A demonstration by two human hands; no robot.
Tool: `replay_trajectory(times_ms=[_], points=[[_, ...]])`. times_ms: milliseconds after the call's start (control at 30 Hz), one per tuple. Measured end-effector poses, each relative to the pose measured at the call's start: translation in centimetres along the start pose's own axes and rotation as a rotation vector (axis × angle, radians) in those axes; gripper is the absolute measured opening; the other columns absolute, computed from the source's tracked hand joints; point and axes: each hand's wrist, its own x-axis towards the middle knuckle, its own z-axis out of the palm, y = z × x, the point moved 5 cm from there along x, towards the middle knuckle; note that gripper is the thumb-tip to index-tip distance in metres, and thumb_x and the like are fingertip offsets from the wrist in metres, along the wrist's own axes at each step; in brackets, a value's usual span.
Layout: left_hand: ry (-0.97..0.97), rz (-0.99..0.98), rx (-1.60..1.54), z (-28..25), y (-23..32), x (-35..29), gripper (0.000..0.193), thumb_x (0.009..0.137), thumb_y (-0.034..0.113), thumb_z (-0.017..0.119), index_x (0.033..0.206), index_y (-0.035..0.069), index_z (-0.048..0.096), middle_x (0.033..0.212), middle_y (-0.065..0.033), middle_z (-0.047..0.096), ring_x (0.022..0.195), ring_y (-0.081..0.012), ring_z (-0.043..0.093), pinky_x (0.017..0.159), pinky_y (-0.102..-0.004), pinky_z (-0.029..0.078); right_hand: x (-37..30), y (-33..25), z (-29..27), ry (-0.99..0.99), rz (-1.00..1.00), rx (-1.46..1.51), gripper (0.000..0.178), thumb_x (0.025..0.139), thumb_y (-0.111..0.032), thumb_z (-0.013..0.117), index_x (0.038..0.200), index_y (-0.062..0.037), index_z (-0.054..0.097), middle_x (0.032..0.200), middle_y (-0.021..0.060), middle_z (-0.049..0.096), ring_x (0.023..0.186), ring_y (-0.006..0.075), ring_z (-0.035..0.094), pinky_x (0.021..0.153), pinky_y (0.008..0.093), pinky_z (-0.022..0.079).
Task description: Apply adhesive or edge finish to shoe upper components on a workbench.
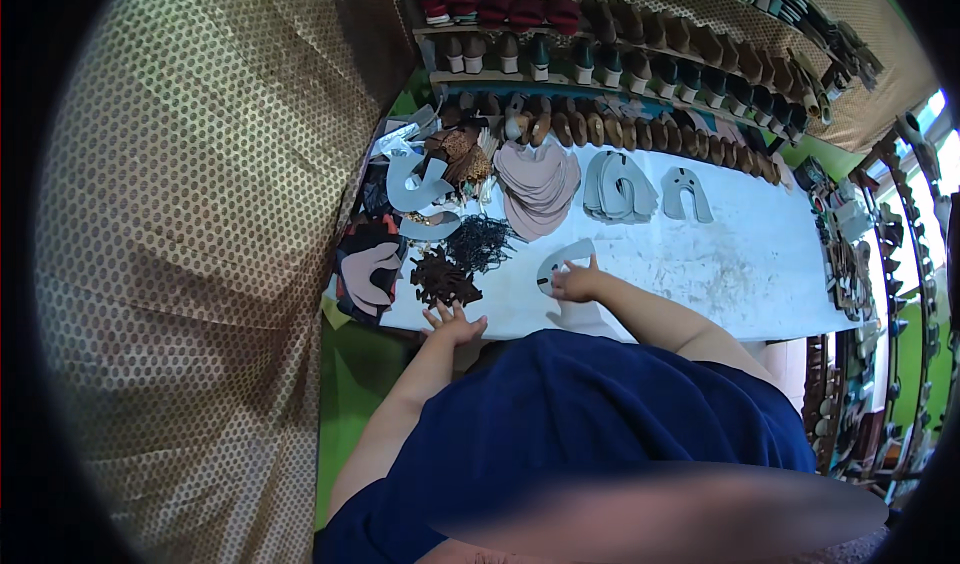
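Note:
My left hand [455, 326] is at the table's front edge, fingers spread and holding nothing visible. Its fingertips reach the near side of a pile of small dark brown strips [445, 277]. My right hand [578, 282] lies over a grey curved shoe-upper piece [567, 257], touching it, with one finger stretched out away from the others. A small dark mark shows on that piece beside the fingertips. Part of the piece is hidden under the hand. A tangle of thin black straps [481, 242] lies just beyond the brown strips.
Stacked pinkish pieces [540, 189], grey upper pieces [615, 189] and a smaller grey stack [686, 196] lie along the back of the white table [740, 264]. Loose grey cutouts [415, 184] are at left. Shelves of shoes [640, 74] stand behind; a patterned curtain [200, 264] hangs left.

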Motion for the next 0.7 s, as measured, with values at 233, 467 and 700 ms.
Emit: replay_trajectory(times_ms=[233, 467, 700], points=[[-0.002, -0.039, 0.027, -0.2, 0.5, -0.2, 0.114, 0.079, 0.082, 0.048, 0.16, 0.023, -0.006, 0.164, -0.015, -0.022, 0.146, -0.0486, -0.024, 0.113, -0.0696, -0.002, 0.0, 2.2, 1.7, -0.132, -0.153, -0.061, 0.063, 0.1, -0.049, 0.04, 0.156, -0.0232, 0.028, 0.166, -0.0072, 0.016, 0.151, 0.0372, 0.014, 0.104, 0.0828, 0.016], [-0.03, -0.064, 0.041, 0.1, 0.4, 0.0, 0.113, 0.079, 0.082, 0.048, 0.16, 0.023, -0.006, 0.164, -0.0145, -0.021, 0.146, -0.0477, -0.024, 0.114, -0.0697, -0.002, -0.1, 1.3, 1.1, -0.174, -0.172, -0.254, 0.069, 0.096, -0.05, 0.046, 0.156, -0.0234, 0.027, 0.165, -0.0036, 0.018, 0.152, 0.0363, 0.015, 0.106, 0.0812, 0.017], [-0.071, -0.083, 0.047, -0.1, 0.5, 0.2, 0.114, 0.079, 0.083, 0.048, 0.16, 0.024, -0.006, 0.164, -0.0142, -0.023, 0.146, -0.0475, -0.025, 0.113, -0.0701, -0.001, 2.0, 1.8, 0.6, -0.062, -0.134, -0.13, 0.076, 0.095, -0.053, 0.049, 0.158, -0.0211, 0.021, 0.167, -0.0039, 0.012, 0.153, 0.032, 0.01, 0.11, 0.0775, 0.01]])
